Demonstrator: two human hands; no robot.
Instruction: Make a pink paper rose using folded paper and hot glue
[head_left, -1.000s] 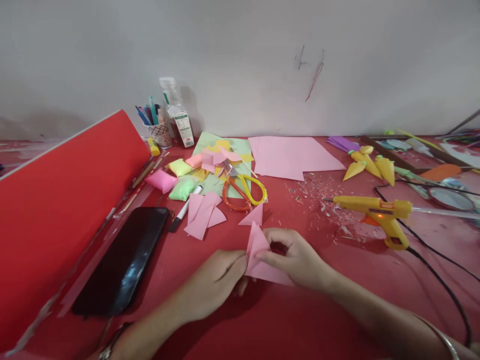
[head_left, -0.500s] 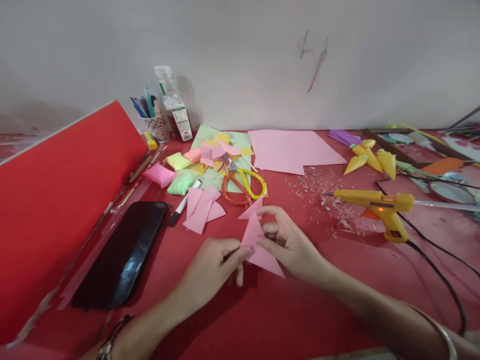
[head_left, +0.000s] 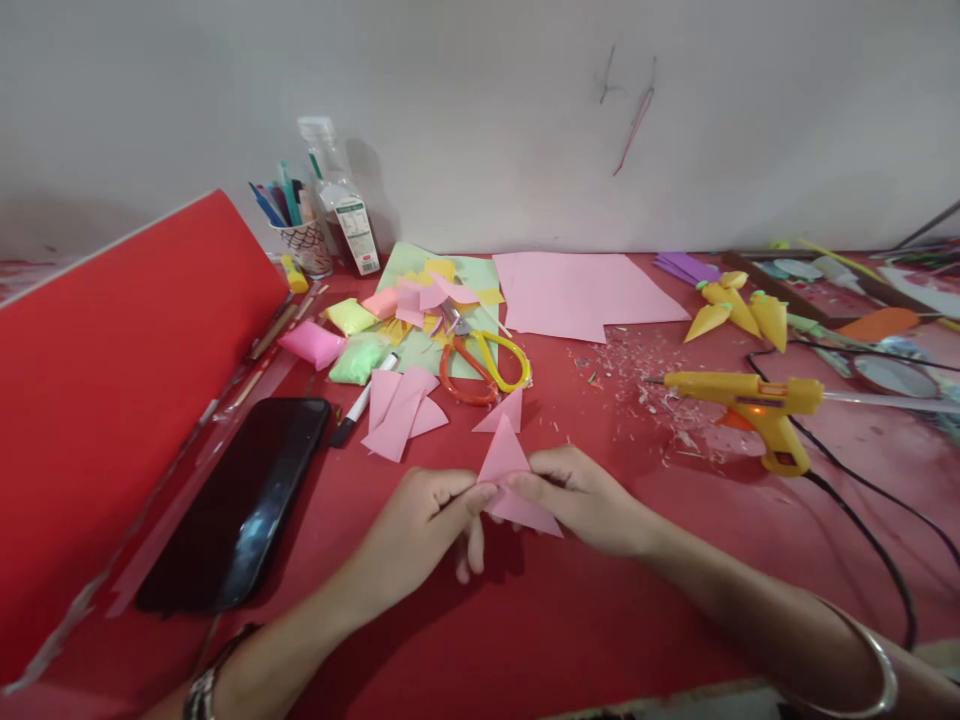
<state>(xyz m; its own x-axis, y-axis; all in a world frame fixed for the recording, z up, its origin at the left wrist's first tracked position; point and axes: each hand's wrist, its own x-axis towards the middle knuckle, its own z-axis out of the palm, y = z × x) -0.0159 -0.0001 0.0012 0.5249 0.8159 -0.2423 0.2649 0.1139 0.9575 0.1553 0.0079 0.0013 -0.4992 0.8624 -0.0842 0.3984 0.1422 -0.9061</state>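
Observation:
A pink paper triangle (head_left: 504, 452) is held between both hands above the red table (head_left: 450, 640), its tip pointing away from me. My left hand (head_left: 424, 525) pinches its left edge, thumb on top. From the right side, my right hand (head_left: 581, 495) grips it too, with its thumb on the paper and the fingers mostly hidden beneath. Just beyond the tip lies a smaller pink paper piece (head_left: 501, 412). Scissors (head_left: 487, 365) with one orange and one yellow handle rest behind that. Several pink paper cuttings (head_left: 405, 412) lie to the left.
A yellow glue gun (head_left: 750, 395), its light glowing, lies right with a black cord. Left are a black phone (head_left: 236, 500), a marker (head_left: 364, 400) and a red board (head_left: 135, 400). Behind stand a bottle (head_left: 349, 215) and a pen cup (head_left: 304, 245); yellow paper cones (head_left: 739, 310) lie far right.
My right hand has moved from near the triangle's tip down to its right edge, and its fingers have gone under the paper. The left hand keeps its pinch. The view has shifted slightly.

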